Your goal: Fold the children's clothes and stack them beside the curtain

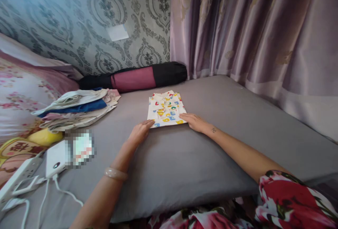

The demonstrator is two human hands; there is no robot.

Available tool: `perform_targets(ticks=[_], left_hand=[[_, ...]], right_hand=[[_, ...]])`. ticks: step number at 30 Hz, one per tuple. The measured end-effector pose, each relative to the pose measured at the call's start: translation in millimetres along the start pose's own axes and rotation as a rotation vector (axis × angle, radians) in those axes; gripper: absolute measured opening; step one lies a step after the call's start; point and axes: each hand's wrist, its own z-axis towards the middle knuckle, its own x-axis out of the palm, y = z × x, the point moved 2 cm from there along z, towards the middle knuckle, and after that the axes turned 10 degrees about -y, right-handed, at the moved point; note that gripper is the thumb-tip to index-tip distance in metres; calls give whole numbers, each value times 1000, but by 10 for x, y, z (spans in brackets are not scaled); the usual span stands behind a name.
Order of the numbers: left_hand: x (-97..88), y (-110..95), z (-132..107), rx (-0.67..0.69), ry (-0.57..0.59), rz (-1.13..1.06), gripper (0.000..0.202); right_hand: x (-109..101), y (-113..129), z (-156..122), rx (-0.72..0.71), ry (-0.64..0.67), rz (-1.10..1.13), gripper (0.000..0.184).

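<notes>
A pixelated patch (79, 148) left of the left hand (139, 132) hides whatever lies there, and part of a white box (55, 159) beside it. Farther left, a power strip (16, 179) runs off the edge. The floral sleeve (293, 197) behind the right hand (194, 121) is cut off below.

Red floral sleeve (290, 195), pale bangle (115, 173)

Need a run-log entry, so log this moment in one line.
left hand: flat on near-left corner of folded patterned garment | right hand: flat at its near-right corner | surface: grey sheet | beside: clothes pile
</notes>
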Motion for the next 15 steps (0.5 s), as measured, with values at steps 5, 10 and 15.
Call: perform_targets(ticks=[5,10,15], left_hand=[[-169,-186,-185,39,40,-16,60],[-355,-391,-563,74,118,-157,55],[-486,-432,-700,66,204,-370,41]], right_hand=[[-143,119,-227,-42,27,24,66],[-408,413,-634,-39,164,93,64],[-708,588,-700,58,317,172,58]])
